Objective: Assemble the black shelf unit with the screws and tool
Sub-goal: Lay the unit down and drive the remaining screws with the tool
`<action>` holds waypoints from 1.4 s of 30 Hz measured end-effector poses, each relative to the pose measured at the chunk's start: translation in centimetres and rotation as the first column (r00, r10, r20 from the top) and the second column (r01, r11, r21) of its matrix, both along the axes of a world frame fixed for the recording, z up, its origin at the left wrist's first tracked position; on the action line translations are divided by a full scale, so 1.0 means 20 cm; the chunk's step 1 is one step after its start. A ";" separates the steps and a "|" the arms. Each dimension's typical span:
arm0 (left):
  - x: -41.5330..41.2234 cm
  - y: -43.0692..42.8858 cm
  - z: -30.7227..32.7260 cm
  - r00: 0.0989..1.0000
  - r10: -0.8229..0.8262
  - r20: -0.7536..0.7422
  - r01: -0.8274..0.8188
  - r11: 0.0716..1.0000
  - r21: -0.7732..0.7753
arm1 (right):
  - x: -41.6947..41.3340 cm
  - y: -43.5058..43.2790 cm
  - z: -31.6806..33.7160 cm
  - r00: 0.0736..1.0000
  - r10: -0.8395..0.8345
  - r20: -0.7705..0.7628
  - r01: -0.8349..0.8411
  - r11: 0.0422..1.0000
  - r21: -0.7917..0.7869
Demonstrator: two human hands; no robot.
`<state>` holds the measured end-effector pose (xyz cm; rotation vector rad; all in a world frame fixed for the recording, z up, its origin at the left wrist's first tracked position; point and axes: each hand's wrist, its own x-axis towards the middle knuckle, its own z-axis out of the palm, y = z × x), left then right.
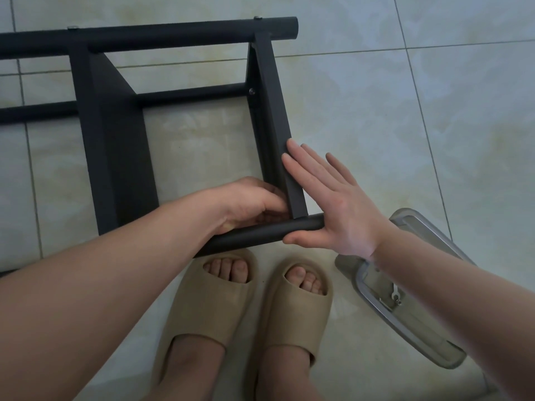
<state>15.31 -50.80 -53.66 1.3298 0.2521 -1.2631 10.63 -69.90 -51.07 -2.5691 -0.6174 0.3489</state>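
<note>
The pale tiled floor (376, 111) fills the view, and the black shelf unit (115, 140) lies on it on its side, reaching from the upper left down to the middle, just ahead of the person's feet. Its far tube (173, 33) runs across the top and its near tube (252, 235) lies just above the toes. A flat crossbar (275, 105) joins the two on the right, and a wider panel (121, 175) joins them on the left. Both hands are at the corner where the crossbar meets the near tube. The left hand (249, 204) is on the inner side of that joint with its fingers curled tight into the corner. What they hold, if anything, is hidden. The right hand (333, 204) is spread flat on the outer side, with straight fingertips resting on the crossbar's face and the thumb lying along the end of the near tube. Beige slippers (208, 308) stand just below the tube. To their right, under the right forearm, a clear plastic tray (419, 340) lies on the floor holding a small wrench (395, 296). A screw head (251, 91) shows on the crossbar's inner side.
</note>
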 end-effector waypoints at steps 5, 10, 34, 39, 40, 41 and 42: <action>0.00 0.01 0.00 1.000 0.014 -0.016 -0.014 1.000 -0.017 | 0.00 0.00 0.00 1.000 -0.009 -0.004 0.009 1.000 0.000; 0.01 0.01 0.00 0.999 0.018 -0.039 -0.019 0.999 -0.032 | -0.01 0.01 0.01 1.000 -0.012 -0.016 0.012 1.000 -0.002; 0.00 0.02 0.00 0.999 -0.012 -0.050 0.009 0.999 -0.053 | 0.02 -0.03 0.02 0.995 0.051 -0.087 -0.056 0.997 -0.048; 0.01 0.02 -0.01 0.998 0.024 -0.054 -0.027 0.998 -0.055 | 0.02 -0.02 0.01 0.996 0.032 -0.083 -0.034 0.999 -0.023; 0.01 0.01 -0.01 0.998 0.029 -0.051 -0.032 0.998 -0.059 | 0.02 -0.02 0.01 0.996 0.031 -0.083 -0.032 0.999 -0.021; 0.01 0.01 -0.01 0.998 0.034 -0.049 -0.037 0.997 -0.062 | 0.01 -0.02 0.01 0.996 0.029 -0.084 -0.031 0.999 -0.019; 0.01 0.01 -0.01 0.998 0.037 -0.047 -0.040 0.997 -0.065 | 0.01 -0.02 0.01 0.996 0.029 -0.085 -0.030 0.999 -0.018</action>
